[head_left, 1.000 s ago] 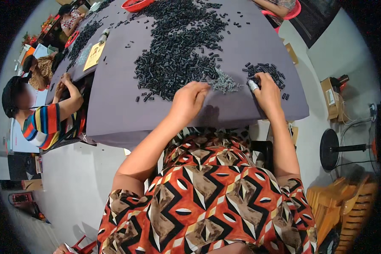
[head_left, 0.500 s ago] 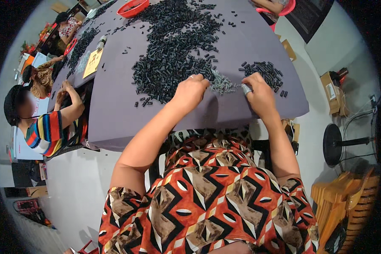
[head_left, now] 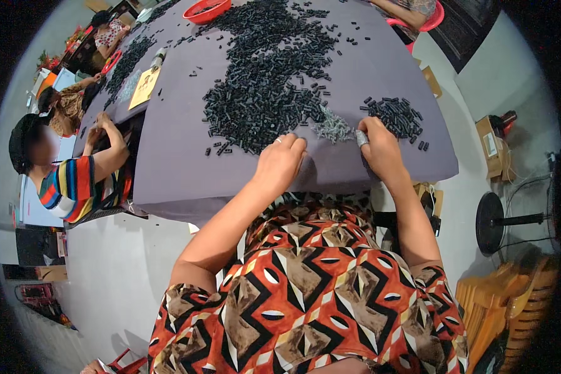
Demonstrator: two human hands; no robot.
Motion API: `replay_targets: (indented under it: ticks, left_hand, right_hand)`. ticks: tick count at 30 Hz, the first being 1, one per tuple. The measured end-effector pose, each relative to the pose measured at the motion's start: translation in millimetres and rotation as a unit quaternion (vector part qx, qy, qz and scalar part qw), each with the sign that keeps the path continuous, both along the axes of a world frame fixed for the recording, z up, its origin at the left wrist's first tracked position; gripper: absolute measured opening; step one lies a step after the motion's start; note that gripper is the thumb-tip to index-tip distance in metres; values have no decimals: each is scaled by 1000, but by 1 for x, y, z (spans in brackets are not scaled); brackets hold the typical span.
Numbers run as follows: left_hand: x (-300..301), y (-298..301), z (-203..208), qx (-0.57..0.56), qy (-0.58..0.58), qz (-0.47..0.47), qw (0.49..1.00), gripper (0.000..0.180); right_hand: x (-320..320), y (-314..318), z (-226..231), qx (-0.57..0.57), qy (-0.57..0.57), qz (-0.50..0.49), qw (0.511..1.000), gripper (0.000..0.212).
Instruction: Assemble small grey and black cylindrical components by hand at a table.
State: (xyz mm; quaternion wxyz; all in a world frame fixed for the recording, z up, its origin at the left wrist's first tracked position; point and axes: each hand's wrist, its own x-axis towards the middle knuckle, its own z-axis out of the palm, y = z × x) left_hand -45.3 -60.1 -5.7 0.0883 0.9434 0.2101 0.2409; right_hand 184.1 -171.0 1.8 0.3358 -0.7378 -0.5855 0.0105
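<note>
A large heap of small black cylindrical pieces (head_left: 262, 103) spreads over the purple-grey cloth. At its near right lies a small pile of thin, clear or silvery pieces (head_left: 331, 128). My left hand (head_left: 280, 163) rests near the table's front edge, just short of the heap, fingers curled in; whatever they hold is hidden. A ring shows on one finger. Over by a smaller pile of black pieces (head_left: 394, 117), my right hand (head_left: 381, 148) has its fingers bent toward the thumb, which wears a silvery wrap (head_left: 361, 138). Nothing between these fingers can be made out.
A red basket (head_left: 206, 11) stands at the far side of the table (head_left: 181, 168). A yellow card (head_left: 144, 87) lies to the left. Several people sit along the left, one in a striped shirt (head_left: 75, 187). A black fan base (head_left: 489, 223) and wooden chairs (head_left: 505, 311) are at right.
My left hand has drawn back from the silvery pile toward the table's front edge. My right hand stays beside the smaller black pile. The whole view has shifted slightly.
</note>
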Motion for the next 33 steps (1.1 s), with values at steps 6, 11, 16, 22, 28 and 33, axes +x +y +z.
replay_targets:
  ticks: [6,11,16,22,28,33]
  left_hand:
    - [13,14,8,13,-30,10,999,19]
    - [37,39,17,61,18,10,998,14]
    - [43,48,8,87,10,9,996,3]
    - [38,41,18,85,-20,12,996,6]
    - [7,3,26,-468,-130,-5,874,7]
    - [-8,-10,8,-589,-203,-36,782,12]
  right_hand:
    - [-11,4,-20,63,329,58,940,14]
    - [-18,4,-20,71,466,111,875,15]
    - [-20,4,-21,65,488,132,861,15]
    - [-24,3,-22,21,471,120,874,15]
    - [-25,1,-25,17,496,153,855,14]
    - [-49,5,0,33,495,184,848,18]
